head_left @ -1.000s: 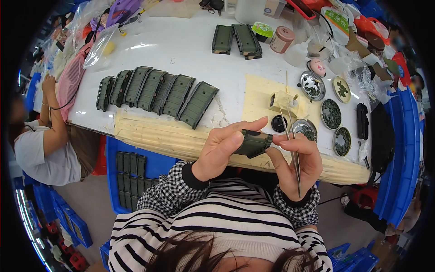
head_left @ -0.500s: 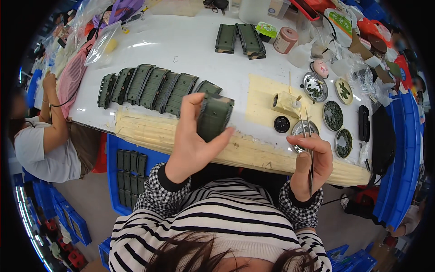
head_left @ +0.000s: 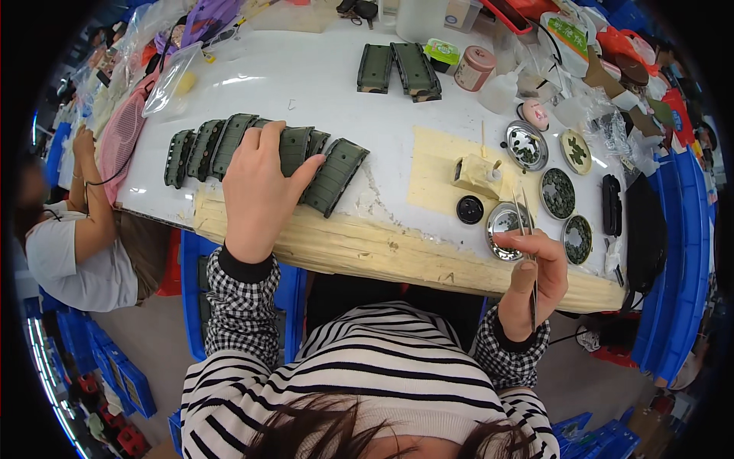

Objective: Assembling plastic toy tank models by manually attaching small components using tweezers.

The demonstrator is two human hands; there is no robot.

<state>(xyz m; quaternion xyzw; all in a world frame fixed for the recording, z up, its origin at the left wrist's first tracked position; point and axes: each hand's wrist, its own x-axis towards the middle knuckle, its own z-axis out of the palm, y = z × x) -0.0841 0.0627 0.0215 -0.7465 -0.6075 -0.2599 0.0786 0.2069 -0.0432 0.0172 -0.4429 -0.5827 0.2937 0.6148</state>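
My left hand (head_left: 258,191) lies over a row of ribbed dark green curved panels, thumb and fingers spread. Between its thumb and index finger shows one green panel (head_left: 295,149); its fingers hide part of the row, and whether they grip a panel is unclear. Just right of the thumb lies a slanted panel (head_left: 337,174). Metal tweezers (head_left: 524,213) are held in my right hand (head_left: 541,277), tips pointing away over a round metal dish (head_left: 492,229) at the table's near right.
Beside the dish are a black round lid (head_left: 469,209) and a putty-coloured block (head_left: 478,174) on yellow paper. Dishes of small dark green pieces (head_left: 557,193) stand right. Two more panels (head_left: 417,73) lie farther back, near a pink jar (head_left: 475,67). Another person (head_left: 84,252) sits left.
My left hand has moved left from in front of me, where it held up a panel, to the row, and no panel is raised now. My right hand with the tweezers has barely shifted.
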